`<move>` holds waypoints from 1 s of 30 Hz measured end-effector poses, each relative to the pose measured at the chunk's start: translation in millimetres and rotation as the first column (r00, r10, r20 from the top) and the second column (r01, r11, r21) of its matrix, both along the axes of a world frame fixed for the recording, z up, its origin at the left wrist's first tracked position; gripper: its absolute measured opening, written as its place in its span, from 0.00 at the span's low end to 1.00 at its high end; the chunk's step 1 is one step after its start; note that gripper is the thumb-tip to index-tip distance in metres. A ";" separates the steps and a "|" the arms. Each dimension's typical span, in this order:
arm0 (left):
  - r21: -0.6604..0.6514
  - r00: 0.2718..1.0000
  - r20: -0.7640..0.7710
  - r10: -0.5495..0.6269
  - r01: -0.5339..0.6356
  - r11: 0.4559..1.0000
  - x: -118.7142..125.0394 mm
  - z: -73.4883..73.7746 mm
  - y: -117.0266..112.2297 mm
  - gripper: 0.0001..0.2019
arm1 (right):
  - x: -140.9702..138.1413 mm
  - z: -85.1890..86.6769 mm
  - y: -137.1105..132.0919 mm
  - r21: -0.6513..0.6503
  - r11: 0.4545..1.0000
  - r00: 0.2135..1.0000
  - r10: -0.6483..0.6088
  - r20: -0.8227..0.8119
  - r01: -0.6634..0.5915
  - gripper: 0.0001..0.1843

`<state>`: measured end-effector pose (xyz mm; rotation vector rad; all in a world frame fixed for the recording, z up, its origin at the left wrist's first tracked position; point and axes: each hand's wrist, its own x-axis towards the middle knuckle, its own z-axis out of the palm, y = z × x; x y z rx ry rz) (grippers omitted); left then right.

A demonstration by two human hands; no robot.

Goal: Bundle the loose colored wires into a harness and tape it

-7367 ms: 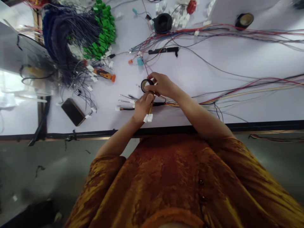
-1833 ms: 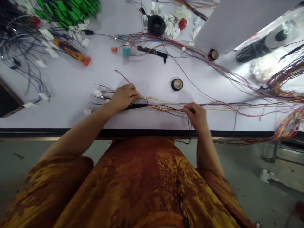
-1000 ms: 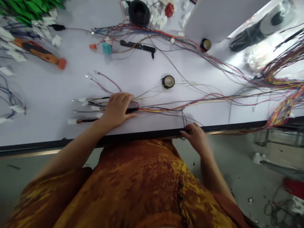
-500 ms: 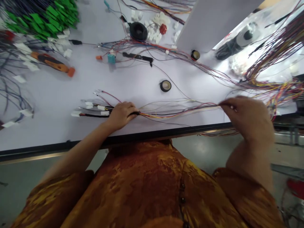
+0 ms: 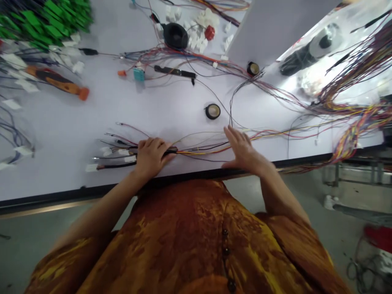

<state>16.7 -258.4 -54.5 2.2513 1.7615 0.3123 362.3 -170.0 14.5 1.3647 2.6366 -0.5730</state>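
Note:
A wire harness [image 5: 202, 152] of thin red, yellow and black wires lies across the table, just behind the front edge. My left hand [image 5: 152, 156] closes over its black-wrapped section, with white connectors [image 5: 124, 152] and bare wire ends fanning out to the left. My right hand [image 5: 243, 150] lies open, fingers spread, on or just over the loose wires, holding nothing. A black tape roll [image 5: 212, 111] stands beyond the harness, nearest my right hand. A second roll [image 5: 252, 68] sits farther back.
On the pale table [image 5: 76, 122], a screwdriver with an orange and black handle [image 5: 58, 83], green connectors [image 5: 43, 18], a black strip [image 5: 174, 72] and a black spool [image 5: 175, 36] lie at the back. Multicoloured wires [image 5: 349, 130] spill over the right edge.
My right hand has come back from the far right toward the middle and opened, letting go of the wires. My left hand stays on the black section.

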 end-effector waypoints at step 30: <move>-0.661 0.302 0.750 0.588 0.366 0.655 177.5 39.7 159.5 0.05 | 13.3 -67.9 26.4 -0.413 0.799 0.489 -0.597 -0.636 0.438 0.08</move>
